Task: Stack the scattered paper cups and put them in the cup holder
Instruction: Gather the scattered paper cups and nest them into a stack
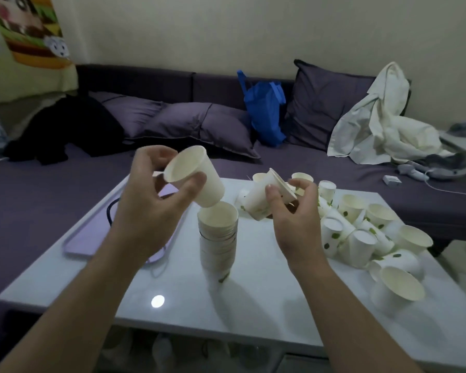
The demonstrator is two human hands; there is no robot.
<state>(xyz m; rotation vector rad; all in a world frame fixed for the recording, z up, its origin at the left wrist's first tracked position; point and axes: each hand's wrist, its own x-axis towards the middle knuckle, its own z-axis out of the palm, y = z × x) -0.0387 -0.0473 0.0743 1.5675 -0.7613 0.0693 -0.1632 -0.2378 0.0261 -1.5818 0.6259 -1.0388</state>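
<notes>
My left hand [156, 195] grips a white paper cup [197, 176], tilted with its mouth toward me and its base just above the stack. The stack of nested cups [218, 238] stands upright mid-table. My right hand [293, 211] holds another cup [261, 200] with green leaf marks, tilted, to the right of the stack. A heap of several loose cups [366, 232] lies across the right side of the white table [253, 305]. No cup holder is clearly visible.
A pale purple tray [86, 243] with a dark cable lies on the table's left. Behind is a purple sofa with cushions [199, 125], a blue bag [267, 111], white cloth [382, 125] and a small white box [392, 180].
</notes>
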